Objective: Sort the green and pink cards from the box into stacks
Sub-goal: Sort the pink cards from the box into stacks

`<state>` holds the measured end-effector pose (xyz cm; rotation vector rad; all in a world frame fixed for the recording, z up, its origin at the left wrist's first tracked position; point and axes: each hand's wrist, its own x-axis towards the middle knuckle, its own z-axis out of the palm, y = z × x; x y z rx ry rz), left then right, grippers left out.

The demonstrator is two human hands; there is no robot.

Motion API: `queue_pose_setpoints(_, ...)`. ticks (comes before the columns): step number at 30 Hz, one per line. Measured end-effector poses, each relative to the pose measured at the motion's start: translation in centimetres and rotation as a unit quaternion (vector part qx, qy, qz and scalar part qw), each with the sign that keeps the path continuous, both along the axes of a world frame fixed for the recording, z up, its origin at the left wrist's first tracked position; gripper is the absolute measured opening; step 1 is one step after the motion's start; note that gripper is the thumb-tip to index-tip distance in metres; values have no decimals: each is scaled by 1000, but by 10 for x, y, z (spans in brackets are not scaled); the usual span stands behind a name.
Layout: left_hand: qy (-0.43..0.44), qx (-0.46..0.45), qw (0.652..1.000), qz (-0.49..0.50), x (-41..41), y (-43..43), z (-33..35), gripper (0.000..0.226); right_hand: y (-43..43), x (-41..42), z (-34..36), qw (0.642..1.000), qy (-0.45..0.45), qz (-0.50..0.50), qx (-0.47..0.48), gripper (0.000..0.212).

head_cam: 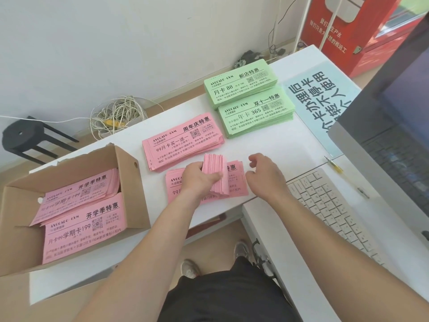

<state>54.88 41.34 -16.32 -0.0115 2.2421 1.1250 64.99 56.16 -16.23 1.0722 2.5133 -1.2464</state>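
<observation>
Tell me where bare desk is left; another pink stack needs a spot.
Bare white desk lies between the green stacks, the keyboard and the right hand. A narrower strip runs between the box and pink stacks.

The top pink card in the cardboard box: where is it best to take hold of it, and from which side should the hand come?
Probably at the near long edge of the top pink card, coming from above on the person's side. The card lies flat and rises over the low front of the cardboard box, so that edge is free, while the box's far walls block the other sides. The right hand is empty.
</observation>
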Motion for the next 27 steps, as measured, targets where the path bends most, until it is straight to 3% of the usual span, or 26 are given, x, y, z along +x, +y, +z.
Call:
queue_pose_setpoints(2, -22, 25, 999, 25, 0, -4, -1, 15, 4, 2, -5, 993, -67, 55, 84, 53)
queue_pose_setpoints(5, -50, 57, 996, 50, -2, -10, -1, 20, 3, 4, -9, 983, -110, 92, 116, 54)
queue_pose_setpoints(14, -83, 110, 987, 78, -5, -19, -8, 33, 10, 7, -14, 985, -96, 68, 127, 46)
queue_pose_setpoints(27, -105, 137, 980, 104, -7, -28, -12, 27, 1, 6, -21, 981, -92, 68, 157, 41)
